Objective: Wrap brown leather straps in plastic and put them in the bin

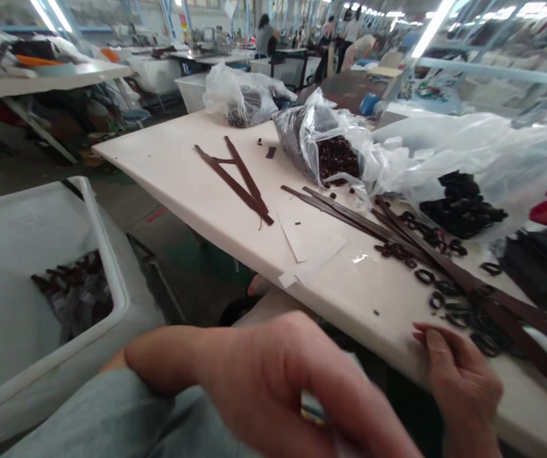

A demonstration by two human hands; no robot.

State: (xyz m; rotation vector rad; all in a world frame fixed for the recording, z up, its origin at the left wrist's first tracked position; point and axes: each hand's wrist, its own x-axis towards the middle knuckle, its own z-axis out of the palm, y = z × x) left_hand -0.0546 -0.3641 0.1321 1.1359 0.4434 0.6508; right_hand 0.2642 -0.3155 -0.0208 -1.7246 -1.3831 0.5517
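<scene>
Has left hand (273, 375) half-curled and blurred in the foreground, right hand (467, 378) bent-fingered at the edge of the tabletop (159, 152), cannot tell whether gripping anything; has black rings (446, 287) and brown straps (455, 273) lying near right hand

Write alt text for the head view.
A person's left hand, blurred, fills the foreground; the right hand is at the edge of a pale table, near dark rings and brown straps. Plastic bags lie beyond; a white bin stands left.
</scene>
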